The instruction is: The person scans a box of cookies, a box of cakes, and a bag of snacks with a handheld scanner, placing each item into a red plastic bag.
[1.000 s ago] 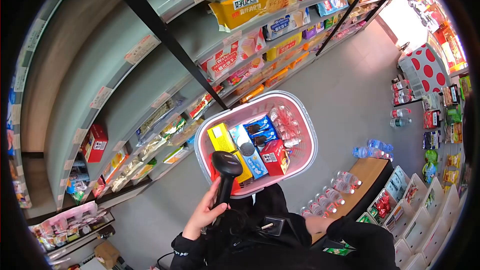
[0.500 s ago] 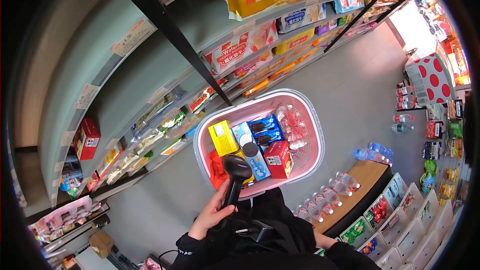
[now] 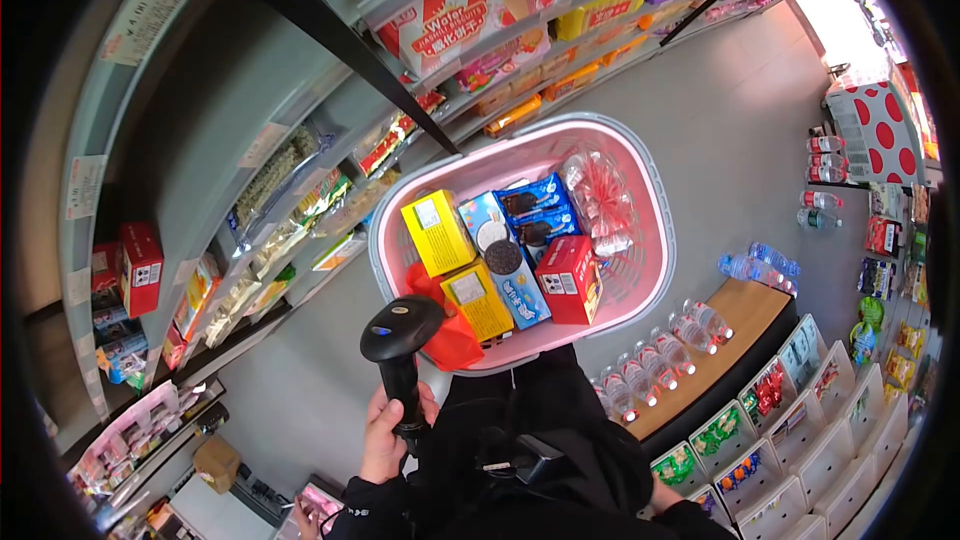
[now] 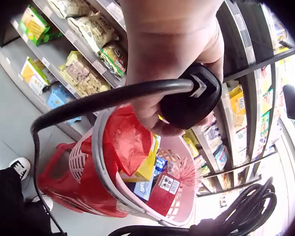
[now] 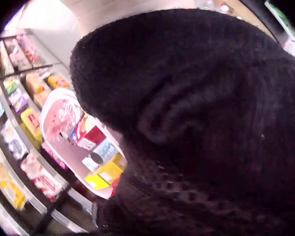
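My left hand (image 3: 385, 435) grips the handle of a black barcode scanner (image 3: 402, 330), whose head is at the basket's near left corner in the head view. In the left wrist view its cable (image 4: 98, 101) runs from the handle's base. In front of me stands a pink shopping basket (image 3: 640, 270) with yellow boxes (image 3: 437, 230), a blue cookie box (image 3: 515, 285), blue packets (image 3: 535, 210), a red box (image 3: 570, 280), a red bag (image 3: 455, 340) and a clear plastic-wrapped bundle (image 3: 600, 190). Only a little of my right hand (image 3: 664, 496) shows beside my body; its fingers are hidden.
Curved shelves with snacks, among them a wafer packet (image 3: 470, 15) and a red box (image 3: 140, 265), line the left and far side. At the right, a wooden counter (image 3: 715, 365) bears water bottles (image 3: 655, 365), next to white bins (image 3: 810, 440). Grey floor (image 3: 680, 130) lies between.
The scanner and my left hand have moved left and back, so less of the basket is covered. The basket appears larger, and the head view has shifted.
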`<state>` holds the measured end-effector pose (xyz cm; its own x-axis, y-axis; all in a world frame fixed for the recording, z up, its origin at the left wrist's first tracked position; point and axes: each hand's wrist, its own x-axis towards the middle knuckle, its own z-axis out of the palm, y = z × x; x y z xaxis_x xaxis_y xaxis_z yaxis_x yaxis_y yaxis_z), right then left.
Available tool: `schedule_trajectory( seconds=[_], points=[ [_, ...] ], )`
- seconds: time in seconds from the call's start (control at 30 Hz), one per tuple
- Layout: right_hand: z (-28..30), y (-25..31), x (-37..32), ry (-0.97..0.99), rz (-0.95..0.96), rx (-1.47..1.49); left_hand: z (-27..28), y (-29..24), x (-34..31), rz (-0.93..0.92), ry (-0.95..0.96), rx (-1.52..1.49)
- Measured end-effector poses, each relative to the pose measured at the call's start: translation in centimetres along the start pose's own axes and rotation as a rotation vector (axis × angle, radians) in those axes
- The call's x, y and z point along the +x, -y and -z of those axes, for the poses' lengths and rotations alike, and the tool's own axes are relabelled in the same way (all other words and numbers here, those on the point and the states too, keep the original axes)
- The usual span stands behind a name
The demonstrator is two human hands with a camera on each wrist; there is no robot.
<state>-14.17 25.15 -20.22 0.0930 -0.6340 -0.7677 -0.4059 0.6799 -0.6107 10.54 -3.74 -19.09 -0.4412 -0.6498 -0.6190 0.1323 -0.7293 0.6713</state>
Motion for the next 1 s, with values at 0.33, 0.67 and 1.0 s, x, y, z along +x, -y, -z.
schedule_trajectory(
  seconds=[0.33,0.67,1.0],
  points=[
    [-2.6,-0.5,-1.3,-0.197,-0.256,0.63,0.5,0.6,-0.9,0.077,-0.004,-0.012],
    [2.1,-1.2,0.6,0.102,-0.102,-0.175,0.6,1.6,-1.3,0.093,-0.018,0.042],
    [7.0,15.2,22.7,-0.504,0.719,-0.859,2.3,1.9,-2.2,0.031,0.004,0.062]
  ],
)
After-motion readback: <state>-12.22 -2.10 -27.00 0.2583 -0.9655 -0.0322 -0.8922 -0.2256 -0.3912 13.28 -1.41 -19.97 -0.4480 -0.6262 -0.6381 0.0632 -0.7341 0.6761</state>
